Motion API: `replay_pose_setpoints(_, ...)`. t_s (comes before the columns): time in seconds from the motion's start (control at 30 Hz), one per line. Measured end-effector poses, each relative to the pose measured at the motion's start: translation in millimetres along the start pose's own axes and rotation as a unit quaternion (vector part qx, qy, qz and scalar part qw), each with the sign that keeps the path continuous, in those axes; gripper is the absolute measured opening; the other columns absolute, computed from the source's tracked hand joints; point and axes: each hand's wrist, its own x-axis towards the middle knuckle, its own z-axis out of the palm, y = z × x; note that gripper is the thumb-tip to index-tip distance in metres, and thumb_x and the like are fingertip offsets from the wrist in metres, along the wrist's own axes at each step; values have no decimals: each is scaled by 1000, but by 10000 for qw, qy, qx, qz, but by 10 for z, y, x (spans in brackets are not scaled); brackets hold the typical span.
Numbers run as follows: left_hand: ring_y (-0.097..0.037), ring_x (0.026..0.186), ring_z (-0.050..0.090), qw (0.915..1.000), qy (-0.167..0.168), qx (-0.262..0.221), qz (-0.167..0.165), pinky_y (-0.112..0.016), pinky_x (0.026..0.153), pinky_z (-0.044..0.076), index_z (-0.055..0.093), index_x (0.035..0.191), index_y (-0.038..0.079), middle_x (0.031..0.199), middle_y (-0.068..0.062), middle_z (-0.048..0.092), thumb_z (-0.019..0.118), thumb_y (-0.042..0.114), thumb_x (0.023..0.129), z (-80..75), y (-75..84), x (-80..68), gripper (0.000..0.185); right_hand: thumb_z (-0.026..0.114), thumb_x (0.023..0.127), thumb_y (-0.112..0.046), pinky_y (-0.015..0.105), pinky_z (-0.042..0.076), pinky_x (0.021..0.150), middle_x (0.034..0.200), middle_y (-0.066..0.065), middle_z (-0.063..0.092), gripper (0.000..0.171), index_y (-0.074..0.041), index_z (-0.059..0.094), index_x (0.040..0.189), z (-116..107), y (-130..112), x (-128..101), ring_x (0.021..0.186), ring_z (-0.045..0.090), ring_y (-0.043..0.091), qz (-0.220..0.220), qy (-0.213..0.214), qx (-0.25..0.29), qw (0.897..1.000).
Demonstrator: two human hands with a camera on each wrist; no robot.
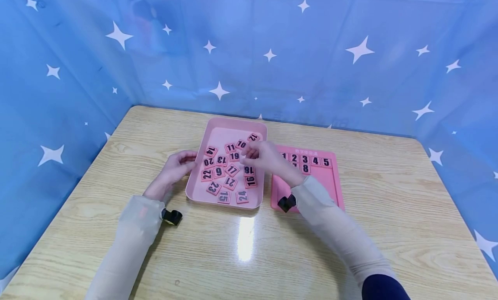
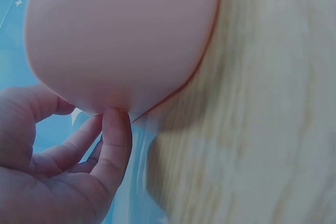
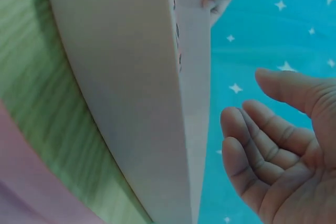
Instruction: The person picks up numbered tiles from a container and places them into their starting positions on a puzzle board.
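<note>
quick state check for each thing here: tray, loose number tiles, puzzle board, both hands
tray: flat on the table, holding loose tiles
number tiles: scattered in the tray, face up, unsorted
puzzle board: flat beside the tray, top row filled 1 to 5, an 8 in the second row, the rest partly hidden
left hand: fingers touching the tray's left wall
right hand: over the tray, fingers loosely bent, holding nothing

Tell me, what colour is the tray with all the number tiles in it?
Pink. The tray shows best in the head view.

Staged recording booth, not a lived-in room. Blue star-print cloth [image 1: 249,53] walls in a wood-grain bench [image 1: 389,196] on three sides.
</note>
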Motion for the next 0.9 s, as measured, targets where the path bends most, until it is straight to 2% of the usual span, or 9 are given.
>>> replay_pose_setpoints(0.17,-14,90,55,10000,9,-30,20,-15,72,49,48,126,-13,119,-31,54,53,-1,88,-7,3,-5,40,73,80,-7,26,54,72,84,9,67,16,2,66,91,88,-13,14,76,64,19,-249,-115,-14,9996)
replay_pose_setpoints(0.4,-18,93,56,10000,18,-12,-2,-15,73,49,47,127,-13,120,-31,53,54,-2,88,-11,10,-6,41,71,79,-1,23,53,73,88,12,67,18,4,65,95,260,-81,86,80,64,21,-544,-398,201,9975)
replay_pose_setpoints(0.63,-22,97,56,10000,20,20,-18,-16,74,50,48,126,-12,120,-30,54,54,-1,88,-1,22,-9,40,71,80,-2,21,52,77,100,16,67,26,3,65,105,462,-70,173,88,64,24,-574,-850,307,9943)
replay_pose_setpoints(0.9,-27,101,55,10000,-33,-34,-36,-17,76,50,47,127,-12,121,-31,53,54,-2,89,0,25,-9,40,73,80,-6,23,49,86,104,10,67,29,-2,67,108,582,-54,254,97,61,21,-527,-944,-51,9941)
